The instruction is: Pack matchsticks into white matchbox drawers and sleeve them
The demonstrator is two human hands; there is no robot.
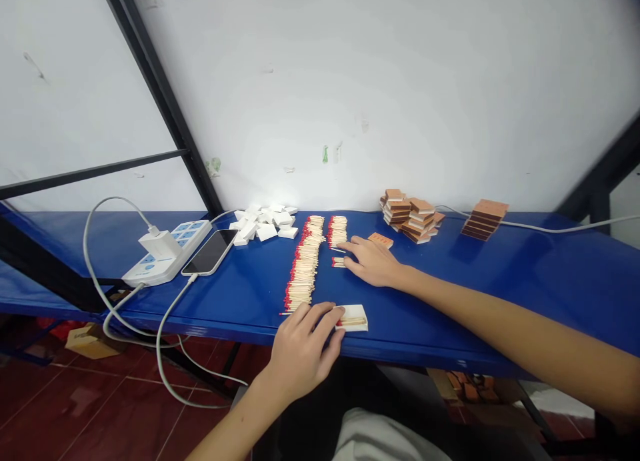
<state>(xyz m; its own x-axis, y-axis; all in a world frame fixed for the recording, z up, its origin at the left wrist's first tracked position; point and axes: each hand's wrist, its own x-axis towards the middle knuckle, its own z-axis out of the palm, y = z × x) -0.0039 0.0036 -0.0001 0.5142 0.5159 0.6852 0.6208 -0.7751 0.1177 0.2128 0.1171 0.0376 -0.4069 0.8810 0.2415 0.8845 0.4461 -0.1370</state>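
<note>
My left hand (pixel 303 351) rests at the front edge of the blue table (pixel 525 281), fingers curled against a small white matchbox tray (pixel 354 317) with a few matches in it. My right hand (pixel 371 261) lies flat farther back, fingertips on a few loose matches (pixel 338 261) beside the shorter row of red-tipped matches (pixel 337 231). A long row of matches (pixel 304 274) runs between the two hands. One brown matchbox sleeve (pixel 381 239) lies just behind my right hand.
White inner trays (pixel 264 223) are heaped at the back. Brown sleeves sit in a pile (pixel 411 215) and a neat stack (pixel 485 219). A phone (pixel 210 252) and power strip (pixel 167 251) with cables lie left. A black frame bar (pixel 160 94) slants above.
</note>
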